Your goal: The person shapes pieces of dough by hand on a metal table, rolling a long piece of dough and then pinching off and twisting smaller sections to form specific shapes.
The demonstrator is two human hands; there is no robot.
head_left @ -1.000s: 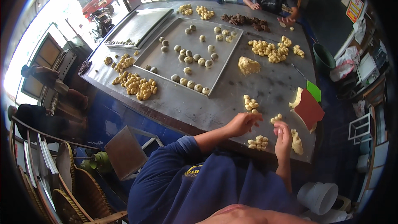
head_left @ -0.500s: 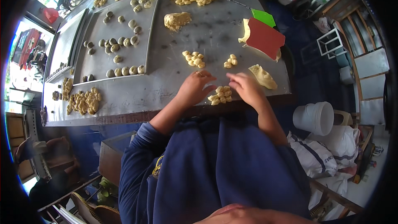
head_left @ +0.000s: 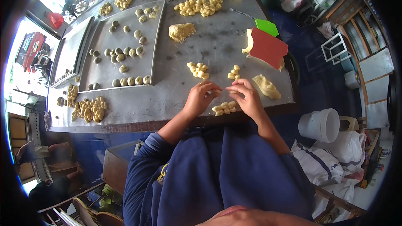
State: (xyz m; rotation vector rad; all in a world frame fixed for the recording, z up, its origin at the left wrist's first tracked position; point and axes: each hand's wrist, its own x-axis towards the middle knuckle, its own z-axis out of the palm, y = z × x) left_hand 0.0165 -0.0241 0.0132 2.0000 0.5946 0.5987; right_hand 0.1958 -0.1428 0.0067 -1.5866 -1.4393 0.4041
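Just above the near edge of the metal table, my left hand (head_left: pixel 201 98) pinches a small piece of pale dough between thumb and fingers. Facing it a short gap away, my right hand (head_left: pixel 248 97) also has thumb and fingers closed on a small dough piece, partly hidden by the fingertips. A cluster of small dough pieces (head_left: pixel 224 108) lies below and between the hands. Beyond my left hand sits another dough cluster (head_left: pixel 198 70), and a smaller dough group (head_left: pixel 234 72) is beyond my right. A flattened dough slab (head_left: pixel 266 86) rests right of my right hand.
A red sheet (head_left: pixel 268 47) covers more dough at the right, near a green scraper (head_left: pixel 266 27). A rough dough lump (head_left: pixel 181 31) sits mid-table. Round filled balls stand on a metal tray (head_left: pixel 155 50) at left. A white bucket (head_left: pixel 320 124) is right of the table.
Both hands have come up from the near cluster, fingers closing around small dough pieces. The near cluster looks smaller. The whole scene sits slightly lower in the picture.
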